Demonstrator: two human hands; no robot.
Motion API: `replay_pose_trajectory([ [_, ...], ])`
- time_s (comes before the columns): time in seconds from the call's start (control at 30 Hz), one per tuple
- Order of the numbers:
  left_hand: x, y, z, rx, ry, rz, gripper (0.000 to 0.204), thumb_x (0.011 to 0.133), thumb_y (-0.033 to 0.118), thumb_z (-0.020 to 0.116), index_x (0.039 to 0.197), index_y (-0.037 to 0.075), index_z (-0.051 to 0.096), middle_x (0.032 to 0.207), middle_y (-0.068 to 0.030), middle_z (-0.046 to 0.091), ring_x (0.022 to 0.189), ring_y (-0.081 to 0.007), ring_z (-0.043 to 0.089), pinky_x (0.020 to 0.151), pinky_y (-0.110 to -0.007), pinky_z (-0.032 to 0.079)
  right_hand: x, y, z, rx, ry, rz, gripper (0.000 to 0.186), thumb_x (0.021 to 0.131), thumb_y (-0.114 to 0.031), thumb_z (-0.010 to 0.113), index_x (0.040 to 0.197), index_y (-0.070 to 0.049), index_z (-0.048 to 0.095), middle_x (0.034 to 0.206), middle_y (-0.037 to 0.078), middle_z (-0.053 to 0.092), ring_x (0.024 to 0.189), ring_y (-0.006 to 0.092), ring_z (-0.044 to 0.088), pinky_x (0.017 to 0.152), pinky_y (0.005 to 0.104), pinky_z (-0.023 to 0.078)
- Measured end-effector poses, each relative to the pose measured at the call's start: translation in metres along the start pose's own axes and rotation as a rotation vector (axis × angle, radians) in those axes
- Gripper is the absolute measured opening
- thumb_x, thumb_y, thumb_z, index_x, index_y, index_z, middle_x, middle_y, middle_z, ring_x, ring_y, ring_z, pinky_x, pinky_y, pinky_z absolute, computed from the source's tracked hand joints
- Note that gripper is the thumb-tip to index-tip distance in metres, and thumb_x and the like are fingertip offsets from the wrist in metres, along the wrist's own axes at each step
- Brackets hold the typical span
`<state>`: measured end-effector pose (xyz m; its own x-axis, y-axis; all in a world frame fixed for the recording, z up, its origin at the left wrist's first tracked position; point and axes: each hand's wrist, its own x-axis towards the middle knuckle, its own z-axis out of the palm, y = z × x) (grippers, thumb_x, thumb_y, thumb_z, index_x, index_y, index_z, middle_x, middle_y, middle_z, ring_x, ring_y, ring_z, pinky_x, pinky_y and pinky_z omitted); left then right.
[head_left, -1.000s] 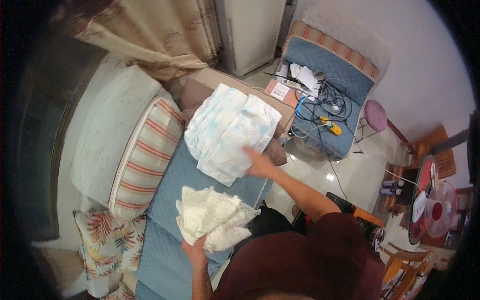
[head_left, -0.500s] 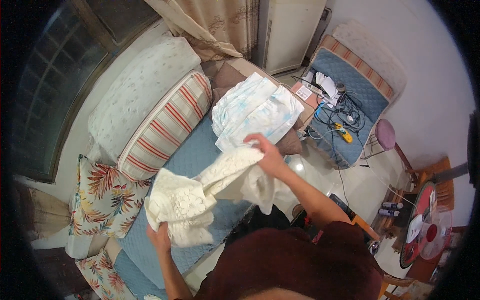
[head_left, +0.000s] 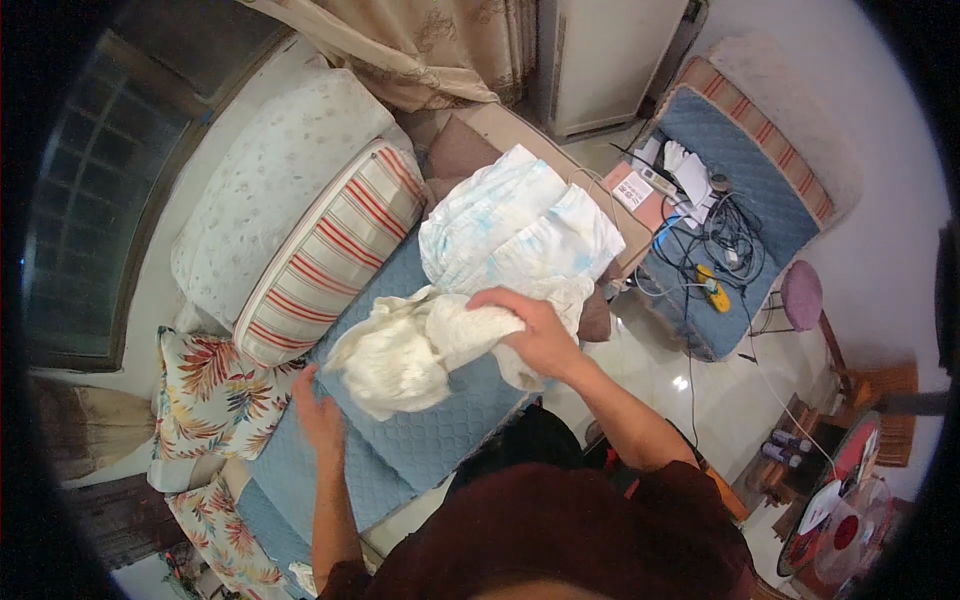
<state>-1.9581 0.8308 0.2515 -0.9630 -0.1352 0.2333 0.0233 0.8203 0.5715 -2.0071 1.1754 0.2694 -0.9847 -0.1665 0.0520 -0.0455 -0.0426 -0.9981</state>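
A cream lace garment (head_left: 395, 365) hangs bunched over the blue quilted seat cover (head_left: 385, 455), its outline partly blurred. My right hand (head_left: 525, 325) grips it on its right side, fingers closed over the cloth. Part of the garment drapes below and to the right of that hand. To the left, my left hand (head_left: 318, 415) is apart from the garment, fingers spread and holding nothing, near the leafy cushion. Just beyond the garment lies a white and pale-blue folded cloth (head_left: 515, 220), which the garment's right end overlaps in view.
A red-striped cushion (head_left: 330, 250) and a leaf-print cushion (head_left: 215, 390) line the seat's left side. At the upper right, a blue-covered chair (head_left: 790, 165) bears tangled black cables (head_left: 735, 235) and a yellow device (head_left: 713, 287). A fan (head_left: 835, 535) stands at lower right.
My left hand has let go of the garment and moved up, its fingers opening. The garment has swung right and bunched under my right hand, which still grips it. The view has shifted slightly.
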Motion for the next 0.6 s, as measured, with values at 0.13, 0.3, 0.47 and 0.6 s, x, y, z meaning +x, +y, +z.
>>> replay_pose_trajectory([
  [0.13,-0.015,0.083,0.060,-0.209,-0.384,-0.016,0.050,0.068,0.007,0.060,0.116,0.003,0.048,0.115,-0.0131,0.048,0.111,-0.0281,0.044,0.097,-0.037,0.032,0.013,0.002,0.011,0.060,-0.152,0.166,0.035,0.068,0.001,0.053,0.102,-0.004,0.056,0.098,0.007,0.059,0.095,0.0142,0.054,0.087,0.0268,0.041],
  [0.3,-0.050,0.063,0.134,-0.669,-0.544,-0.178,0.043,0.072,0.015,0.066,0.111,0.005,0.052,0.107,-0.0099,0.056,0.099,-0.0222,0.052,0.087,-0.036,0.041,0.016,-0.038,0.014,0.362,-0.528,0.058,0.034,0.071,-0.007,0.057,0.105,-0.003,0.051,0.098,0.006,0.056,0.095,0.0138,0.052,0.086,0.0269,0.039],
  [0.47,-0.035,-0.003,0.111,-0.520,-0.243,-0.373,0.028,0.088,0.022,0.047,0.109,0.004,0.051,0.106,-0.0093,0.055,0.094,-0.0202,0.054,0.082,-0.033,0.043,0.035,-0.052,-0.030,0.251,-0.299,-0.072,0.037,0.069,0.002,0.057,0.106,-0.003,0.051,0.103,0.005,0.055,0.100,0.0151,0.052,0.091,0.0283,0.038],
  [0.6,0.017,0.002,0.017,-0.580,0.245,-0.337,0.026,0.085,0.021,0.053,0.100,0.000,0.052,0.096,-0.0064,0.054,0.088,-0.0174,0.052,0.080,-0.031,0.043,0.059,-0.023,-0.048,-0.338,-0.095,-0.032,0.045,0.072,-0.009,0.061,0.114,-0.002,0.048,0.114,0.016,0.051,0.109,0.0281,0.050,0.093,0.0352,0.039],
])
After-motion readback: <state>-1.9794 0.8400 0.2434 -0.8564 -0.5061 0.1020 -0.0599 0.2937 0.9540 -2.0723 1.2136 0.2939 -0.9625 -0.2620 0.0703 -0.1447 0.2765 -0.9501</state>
